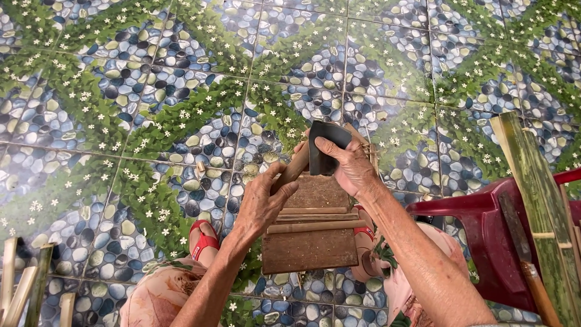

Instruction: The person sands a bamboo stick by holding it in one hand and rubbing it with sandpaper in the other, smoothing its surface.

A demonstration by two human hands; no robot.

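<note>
I see both forearms reaching forward over the lap. Left hand (261, 203) wraps the light wooden handle (292, 171); right hand (350, 166) pinches the dark curved metal blade (322, 151) from above, wrist bent down. Both sit above the brown rectangular wooden board (310, 242) standing between the feet, 3 thin bamboo sticks (315, 218) across it. Red plastic stool (484, 242) at right.

Floor tiles (151, 91) bore a pebble and flower pattern. A red plastic stool (484, 242) stood beside split green bamboo strips (538, 200); red sandals (204, 241) lay below
</note>
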